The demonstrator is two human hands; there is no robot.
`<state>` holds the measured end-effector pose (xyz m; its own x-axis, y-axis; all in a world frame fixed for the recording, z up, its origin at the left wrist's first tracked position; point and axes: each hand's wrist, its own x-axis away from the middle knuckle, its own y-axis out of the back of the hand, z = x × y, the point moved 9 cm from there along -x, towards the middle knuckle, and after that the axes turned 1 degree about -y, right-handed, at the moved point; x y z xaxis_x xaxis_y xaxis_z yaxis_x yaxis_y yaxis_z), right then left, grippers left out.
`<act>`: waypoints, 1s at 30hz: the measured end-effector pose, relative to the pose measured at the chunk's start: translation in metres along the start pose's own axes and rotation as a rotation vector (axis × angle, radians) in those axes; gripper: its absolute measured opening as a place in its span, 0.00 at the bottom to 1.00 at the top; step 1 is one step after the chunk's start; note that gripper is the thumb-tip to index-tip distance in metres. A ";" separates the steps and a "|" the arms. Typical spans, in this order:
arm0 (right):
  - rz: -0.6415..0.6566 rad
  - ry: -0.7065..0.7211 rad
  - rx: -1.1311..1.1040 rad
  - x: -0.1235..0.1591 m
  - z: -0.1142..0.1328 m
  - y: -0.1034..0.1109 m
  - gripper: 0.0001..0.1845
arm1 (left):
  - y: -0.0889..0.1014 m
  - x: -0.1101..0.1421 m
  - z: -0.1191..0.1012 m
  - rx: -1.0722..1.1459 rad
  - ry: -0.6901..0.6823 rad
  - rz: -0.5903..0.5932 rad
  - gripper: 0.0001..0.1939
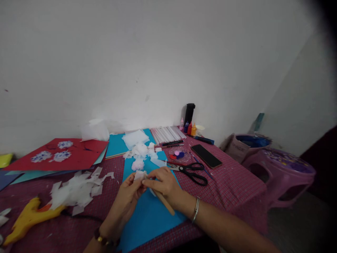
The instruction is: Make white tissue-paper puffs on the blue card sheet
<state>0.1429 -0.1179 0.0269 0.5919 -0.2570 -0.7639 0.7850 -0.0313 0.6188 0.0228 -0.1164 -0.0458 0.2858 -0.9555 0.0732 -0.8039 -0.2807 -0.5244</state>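
Note:
Over a blue sheet of paper [147, 228], my left hand [128, 192] pinches a small piece of white tissue paper [140, 175]. My right hand [166, 185] meets it there, its fingertips on the same tissue. A flat wooden craft stick [165, 204] runs out from under the right hand's fingers, slanting towards me. Just beyond the hands lies a pale pink tissue flower [137, 164], with a heap of crumpled white tissue [140, 150] behind it. Black-handled scissors [194, 174] rest right of my right hand. The fingers hide part of the held tissue.
Left are a yellow glue gun [31, 215], tissue scraps [75, 191] and a red sheet [86, 144] bearing flowers. Right are a phone [206, 155], a paint palette [174, 158] and several paint bottles [190, 128]. A pink stool [276, 184] stands beyond the table's right edge.

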 end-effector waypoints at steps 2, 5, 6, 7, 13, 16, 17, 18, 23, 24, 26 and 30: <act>0.007 -0.003 0.008 0.000 0.002 0.001 0.11 | -0.001 0.000 0.001 0.008 0.012 0.009 0.10; -0.007 0.001 0.019 0.000 0.002 0.001 0.11 | -0.002 0.000 0.002 -0.008 0.023 0.016 0.09; -0.016 0.006 0.023 0.000 0.002 0.000 0.11 | -0.002 0.000 0.002 -0.022 0.024 0.016 0.09; -0.020 0.011 0.028 0.001 0.002 0.000 0.11 | -0.001 0.000 0.002 -0.037 0.021 0.015 0.08; 0.054 -0.006 0.045 -0.002 0.004 0.000 0.14 | 0.003 0.000 0.002 -0.092 -0.011 -0.001 0.08; 0.057 -0.004 0.038 -0.004 0.006 0.004 0.14 | 0.003 0.001 -0.002 -0.163 -0.053 -0.019 0.08; 0.056 -0.004 0.034 -0.004 0.007 0.004 0.14 | 0.003 0.001 -0.005 -0.201 -0.073 -0.026 0.09; 0.053 -0.004 0.030 -0.004 0.006 0.004 0.14 | 0.003 0.002 -0.007 -0.241 -0.094 -0.034 0.09; 0.012 -0.023 -0.033 -0.002 0.000 0.001 0.13 | 0.005 0.003 -0.015 -0.393 -0.174 -0.067 0.09; -0.007 -0.042 -0.079 -0.002 -0.002 0.001 0.13 | 0.006 0.002 -0.015 -0.396 -0.174 -0.072 0.09; -0.062 -0.130 -0.239 -0.003 -0.012 0.003 0.13 | 0.008 0.001 -0.013 -0.367 -0.150 -0.087 0.10; -0.163 -0.486 -0.680 0.002 -0.048 -0.004 0.10 | 0.007 0.000 -0.006 -0.257 -0.063 -0.076 0.11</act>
<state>0.1494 -0.0723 0.0137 0.4399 -0.6909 -0.5738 0.8846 0.4435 0.1442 0.0140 -0.1192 -0.0448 0.3763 -0.9253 0.0469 -0.8825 -0.3734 -0.2860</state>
